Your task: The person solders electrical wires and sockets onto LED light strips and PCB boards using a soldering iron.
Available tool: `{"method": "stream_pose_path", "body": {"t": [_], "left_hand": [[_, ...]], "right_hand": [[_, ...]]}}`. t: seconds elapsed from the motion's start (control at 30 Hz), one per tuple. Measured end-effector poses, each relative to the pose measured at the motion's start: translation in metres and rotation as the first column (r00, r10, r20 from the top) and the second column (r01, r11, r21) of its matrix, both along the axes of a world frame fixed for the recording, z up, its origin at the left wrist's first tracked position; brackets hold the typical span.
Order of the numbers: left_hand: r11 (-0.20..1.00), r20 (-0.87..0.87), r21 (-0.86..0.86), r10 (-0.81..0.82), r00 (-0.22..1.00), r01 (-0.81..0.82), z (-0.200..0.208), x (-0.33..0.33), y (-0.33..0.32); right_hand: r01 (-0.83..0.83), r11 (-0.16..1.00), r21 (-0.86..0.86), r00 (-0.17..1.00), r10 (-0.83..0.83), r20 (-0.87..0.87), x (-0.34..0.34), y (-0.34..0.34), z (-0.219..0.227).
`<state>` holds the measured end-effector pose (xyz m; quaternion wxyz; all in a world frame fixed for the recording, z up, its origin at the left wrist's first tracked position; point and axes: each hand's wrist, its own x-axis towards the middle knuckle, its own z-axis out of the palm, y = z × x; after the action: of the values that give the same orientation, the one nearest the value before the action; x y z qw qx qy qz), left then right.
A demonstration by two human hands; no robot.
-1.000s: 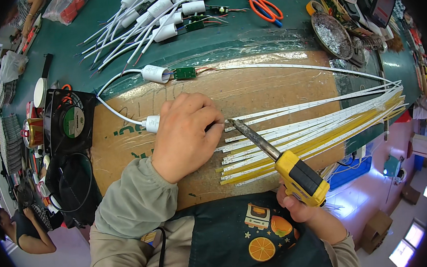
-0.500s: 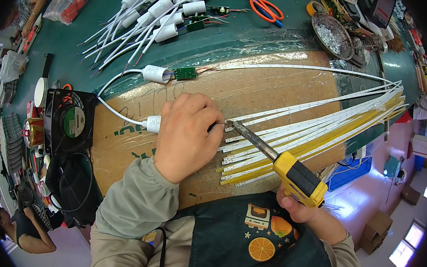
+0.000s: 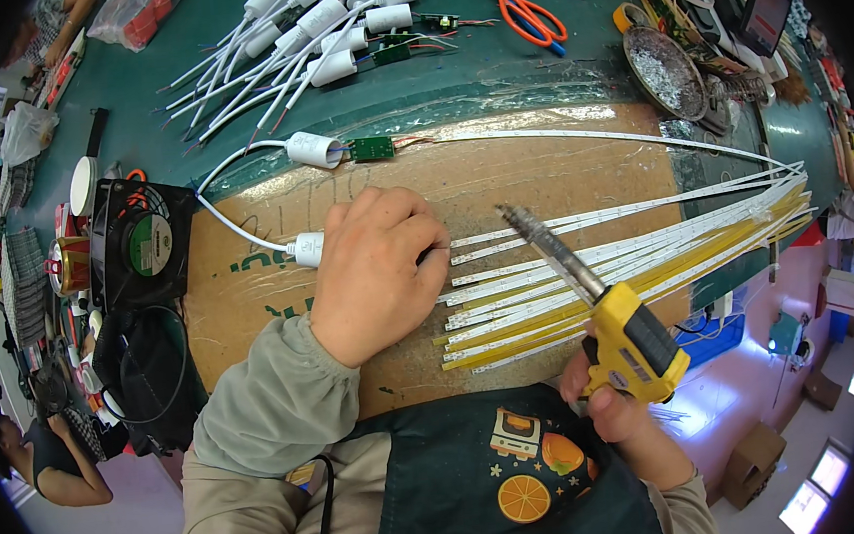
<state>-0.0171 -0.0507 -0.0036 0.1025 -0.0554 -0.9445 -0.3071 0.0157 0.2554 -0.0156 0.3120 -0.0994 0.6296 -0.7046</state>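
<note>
Two hands work above a sheet of brown cardboard [image 3: 559,164]. The left hand [image 3: 380,276] lies palm down near its middle, fingers curled and drawn together, thumb and forefinger nearly meeting; what they pinch is hidden. One white end cap [image 3: 308,250] juts out from the hand's left side, its far end covered by the knuckles. Just right of those fingertips are the ends of the white LED strips [image 3: 710,230], which fan leftward from a bunch on the right. The right hand [image 3: 603,399], on the near right, is closed around the yellow-and-black soldering iron [image 3: 636,343], whose tip points far and left, apart from the left fingers. Beyond the left hand, a white cable [image 3: 255,241] links the cap to another with a green circuit board [image 3: 373,148].
</note>
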Motion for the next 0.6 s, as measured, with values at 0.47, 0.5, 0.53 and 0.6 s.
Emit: {"method": "stream_pose_path", "body": {"t": [0.47,0.5,0.53,0.6], "left_hand": [[1.0,0.008,-0.005,0.002,1.0,-0.002,0.002,0.001,0.001],[1.0,0.013,-0.01,0.004,1.0,-0.004,0.002,0.001,0.001],[1.0,0.012,-0.01,0.002,1.0,-0.002,0.002,0.001,0.001],[1.0,0.02,-0.01,-0.001,1.0,0.001,0.002,0.001,0.001]], "right_hand": [[0.26,0.958,-0.118,0.966,-0.258,0.034,-0.012,-0.005,0.001],[0.251,0.961,-0.119,0.968,-0.247,0.043,-0.013,-0.005,0.001],[0.241,0.963,-0.119,0.97,-0.236,0.053,-0.013,-0.005,0.001],[0.242,0.963,-0.116,0.97,-0.237,0.055,-0.013,-0.004,0.0]]}}
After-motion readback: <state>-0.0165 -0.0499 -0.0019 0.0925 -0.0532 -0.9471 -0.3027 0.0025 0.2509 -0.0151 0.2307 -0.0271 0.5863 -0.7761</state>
